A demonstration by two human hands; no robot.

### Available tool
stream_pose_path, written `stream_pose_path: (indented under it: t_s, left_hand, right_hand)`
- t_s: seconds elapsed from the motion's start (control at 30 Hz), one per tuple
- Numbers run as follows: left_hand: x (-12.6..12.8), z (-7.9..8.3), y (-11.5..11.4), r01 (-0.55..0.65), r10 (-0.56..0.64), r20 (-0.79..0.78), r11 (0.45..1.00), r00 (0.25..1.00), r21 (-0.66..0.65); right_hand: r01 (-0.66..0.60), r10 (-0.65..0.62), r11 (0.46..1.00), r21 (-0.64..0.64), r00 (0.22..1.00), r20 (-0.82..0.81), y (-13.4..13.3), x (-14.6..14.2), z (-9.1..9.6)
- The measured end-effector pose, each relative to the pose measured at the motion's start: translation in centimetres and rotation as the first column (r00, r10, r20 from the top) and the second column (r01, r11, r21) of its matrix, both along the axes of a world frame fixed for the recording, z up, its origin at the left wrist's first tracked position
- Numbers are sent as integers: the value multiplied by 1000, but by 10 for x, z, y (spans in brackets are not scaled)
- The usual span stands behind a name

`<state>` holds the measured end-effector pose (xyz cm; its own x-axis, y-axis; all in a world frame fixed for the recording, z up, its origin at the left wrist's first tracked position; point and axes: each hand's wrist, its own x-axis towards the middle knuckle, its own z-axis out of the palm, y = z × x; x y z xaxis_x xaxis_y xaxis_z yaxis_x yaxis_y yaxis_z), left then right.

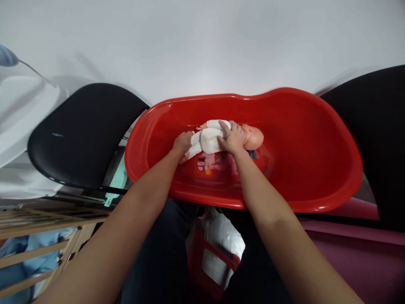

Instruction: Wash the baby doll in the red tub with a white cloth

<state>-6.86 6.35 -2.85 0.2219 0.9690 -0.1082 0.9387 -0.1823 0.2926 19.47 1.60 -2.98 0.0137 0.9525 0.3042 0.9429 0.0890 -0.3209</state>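
Note:
A baby doll [210, 141] in a white outfit lies lengthwise in a red baby bathtub [353, 145], its bald head to the right and its feet to the left. My left hand [182, 142] is closed round one of the doll's lower legs. Across the doll's chest and shoulder lies my right hand [234, 138], fingers curved round the upper body and thumb on its front. Printed cartoon figures [209, 164] show on the tub floor just below the doll. Whether the doll rests on that floor or is held slightly above it, I cannot tell.
Black chairs [85, 135] stand at the left and right [376, 126] of the tub, with a white wall [202, 46] behind. A wooden slatted crib [34, 253] with blue cloth is at lower left. White plastic basins [22, 109] are at far left.

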Motion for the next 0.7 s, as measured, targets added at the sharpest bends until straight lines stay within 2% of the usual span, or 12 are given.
stream_pose_path:
  t_s: [0.07, 0.17, 0.37, 0.43, 0.53, 0.63, 0.7]
  left_hand:
    - [4, -4, 1, -83, 83, 13, 996, 996, -26]
    - [-3, -11, 1, -193, 186, -72, 974, 980, -122]
    - [-30, -13, -1, -252, 242, -74, 947, 967, -197]
    - [-29, -8, 0, -273, 269, -50, 952, 962, -137]
    - [-16, 0, 5, -308, 298, 152, 950, 942, 45]
    - [7, 5, 12, -301, 227, 337, 935, 914, 188]
    - [21, 3, 12, -216, 149, 312, 957, 938, 192]
  right_hand:
    - [1, -1, 1000, -4, 1000, -3, -1, 0, 0]
    - [-3, 3, 1000, -3, 1000, -9, -1, 0, 1]
    - [-5, 5, 1000, -4, 1000, -1, 0, -1, 0]
    - [-4, 4, 1000, -7, 1000, 2, 0, -1, -1]
    - [-4, 4, 1000, -11, 1000, 17, 1, -1, -1]
    - [-1, 2, 1000, -18, 1000, 23, 0, -1, 0]
    - [1, -1, 1000, -18, 1000, 14, -1, -1, 2]
